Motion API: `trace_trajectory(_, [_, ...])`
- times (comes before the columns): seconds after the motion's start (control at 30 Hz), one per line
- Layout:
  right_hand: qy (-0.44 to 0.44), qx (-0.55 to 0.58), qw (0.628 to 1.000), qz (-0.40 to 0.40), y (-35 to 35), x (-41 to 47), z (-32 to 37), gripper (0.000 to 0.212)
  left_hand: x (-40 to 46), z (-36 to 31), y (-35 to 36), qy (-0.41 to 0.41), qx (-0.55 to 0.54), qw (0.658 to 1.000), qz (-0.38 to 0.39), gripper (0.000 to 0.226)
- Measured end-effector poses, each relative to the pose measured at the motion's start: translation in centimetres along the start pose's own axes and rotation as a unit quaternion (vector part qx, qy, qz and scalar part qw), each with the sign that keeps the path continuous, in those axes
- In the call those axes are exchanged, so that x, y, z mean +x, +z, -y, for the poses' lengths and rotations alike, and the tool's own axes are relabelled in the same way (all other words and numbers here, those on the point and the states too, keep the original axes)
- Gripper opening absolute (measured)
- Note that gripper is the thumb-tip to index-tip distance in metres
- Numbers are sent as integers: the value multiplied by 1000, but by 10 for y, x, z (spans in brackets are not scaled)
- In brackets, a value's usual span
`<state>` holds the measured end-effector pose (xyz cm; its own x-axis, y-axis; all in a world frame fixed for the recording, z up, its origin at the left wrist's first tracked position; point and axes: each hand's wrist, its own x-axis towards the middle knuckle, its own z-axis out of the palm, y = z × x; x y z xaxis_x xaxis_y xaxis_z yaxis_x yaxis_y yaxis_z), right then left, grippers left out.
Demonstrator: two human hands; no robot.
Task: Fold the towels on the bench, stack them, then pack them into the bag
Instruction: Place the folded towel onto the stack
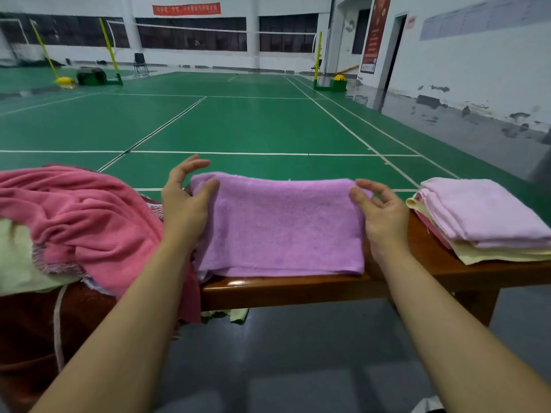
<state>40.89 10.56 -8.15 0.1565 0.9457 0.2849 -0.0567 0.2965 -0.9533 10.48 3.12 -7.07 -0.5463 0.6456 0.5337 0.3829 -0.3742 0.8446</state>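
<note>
At the far left of the frame a heap of unfolded towels lay bunched on the end of the wooden bench [298, 289], a rumpled pink towel [80, 216] draped over a pale green towel [18, 257]. Just right of the heap, the left hand [186, 201] rested at the left edge of a folded lilac towel [280, 225], thumb pressed onto the upper left corner and the other fingers lifted and loosely spread above the cloth. The lilac towel lay flat across the bench in the middle of the frame, its near edge close to the bench's front lip. At its right edge the right hand [383, 211] touched the upper right corner with relaxed, slightly bent fingers; whether it pinched the cloth could not be told. Further right on the bench, apart from the lilac towel, sat a stack of folded towels [483, 222], pale pink on top of pale yellow layers. Behind, a green badminton court [253, 120] filled the upper frame.
</note>
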Motion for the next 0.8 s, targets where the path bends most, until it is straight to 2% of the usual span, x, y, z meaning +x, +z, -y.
trace_trajectory(0.07, [-33, 29, 999, 0, -1, 2, 13, 20, 5, -14, -1, 30, -18, 999, -10, 31])
trace_trajectory(0.2, [-103, 71, 992, -16, -1, 3, 37, 21, 13, -41, -7, 121, 28, 992, -28, 29])
trace_trajectory(0.33, [-137, 71, 988, -4, -5, 1, 41, 26, 13, -56, -8, 148, 67, 987, 1, 21])
trace_trajectory(0.53, [-169, -25, 984, 55, -14, 5, 37, 49, 11, -56, -7, 125, 125, 980, 87, 25])
trace_trajectory(0.67, [-107, -55, 988, 94, -27, 21, 36, 52, 11, -54, -5, 66, 132, 977, 152, 29])
trace_trajectory(0.8, [-18, -241, 967, 81, -37, 28, 16, 62, -1, -24, 12, -21, 184, 954, 234, 30])
